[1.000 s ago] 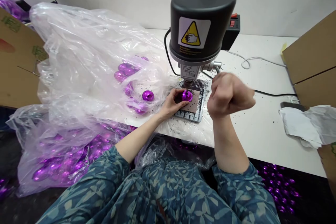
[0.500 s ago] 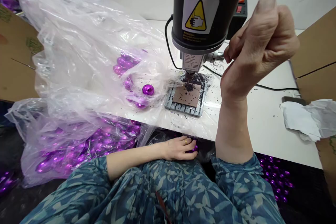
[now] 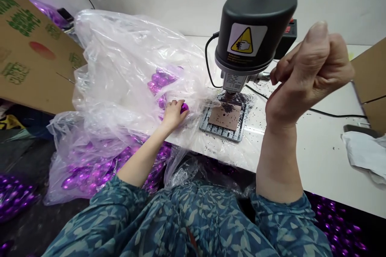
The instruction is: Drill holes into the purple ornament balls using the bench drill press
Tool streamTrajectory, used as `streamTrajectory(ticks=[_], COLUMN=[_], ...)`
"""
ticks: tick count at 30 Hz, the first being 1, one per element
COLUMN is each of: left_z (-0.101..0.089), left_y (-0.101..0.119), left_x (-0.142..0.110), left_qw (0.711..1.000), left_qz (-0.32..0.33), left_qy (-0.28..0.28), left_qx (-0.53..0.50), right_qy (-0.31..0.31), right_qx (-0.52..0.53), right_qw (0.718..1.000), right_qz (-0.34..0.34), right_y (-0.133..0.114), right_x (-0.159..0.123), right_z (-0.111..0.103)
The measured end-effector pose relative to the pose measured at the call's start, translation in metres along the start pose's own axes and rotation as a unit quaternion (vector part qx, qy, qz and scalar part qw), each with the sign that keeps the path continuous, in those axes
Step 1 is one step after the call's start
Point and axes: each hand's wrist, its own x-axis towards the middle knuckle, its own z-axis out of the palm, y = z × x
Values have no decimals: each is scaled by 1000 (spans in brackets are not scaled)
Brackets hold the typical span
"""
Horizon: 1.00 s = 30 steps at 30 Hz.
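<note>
My left hand [image 3: 172, 115] is over the white table, its fingers curled round a shiny purple faceted ball [image 3: 184, 107]. More purple balls [image 3: 159, 82] lie just beyond it, under and in a clear plastic bag. My right hand [image 3: 313, 62] is raised in a fist at the right of a black bench drill press [image 3: 253, 28], closed on the end of its feed lever [image 3: 263, 77]. Below the drill's chuck sits a brown square plate [image 3: 224, 118] with a small hole, fixed on the grey slotted base [image 3: 221, 135]. Dark shavings cover part of the plate.
The large clear plastic bag [image 3: 120, 48] spreads over the table's left side and hangs off its front edge, full of purple balls. Cardboard boxes stand left [image 3: 39, 64] and right [image 3: 374, 72]. Crumpled white paper [image 3: 362, 150] lies at the right edge. A black cable [image 3: 331, 115] crosses the table.
My left hand has moved from my lap, where it held a purple ball, up and left to the ball on the table. My right hand stays at the lever. The view has shifted.
</note>
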Motion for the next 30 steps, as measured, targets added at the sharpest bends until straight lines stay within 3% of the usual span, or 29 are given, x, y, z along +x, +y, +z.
streamTrajectory(ticks=[2,5,7,10,12,14,21,25,30], left_z=[-9,-13,-10,0,12,28,83,95,104], left_y=[-2,13,31,57,68,73,69,64,58], left_x=[8,0,-10,-21,-23,-21,-3,4,7], left_qw=[999,982,942,849,801,782,824,852,848], left_qz=[9,48,30,-57,-104,-119,-67,-17,29], left_qy=[-37,23,31,-44,-82,-99,-114,-118,-144], left_qx=[-24,-180,-332,-523,-584,-604,-551,-510,-510], right_qy=[-1,4,-3,-21,-23,-21,-39,-42,-46], right_qx=[-11,-30,-46,-48,-31,-27,-45,-36,-32], right_qw=[1000,1000,999,999,999,999,998,998,998], right_qz=[0,0,-2,-7,-15,-21,-6,-15,-23], right_y=[-2,-4,-4,-2,-1,-1,-3,-6,-9], right_x=[0,-1,-1,-1,-2,-3,-6,-6,-7], right_z=[1,1,0,-3,-5,-6,-9,-9,-9])
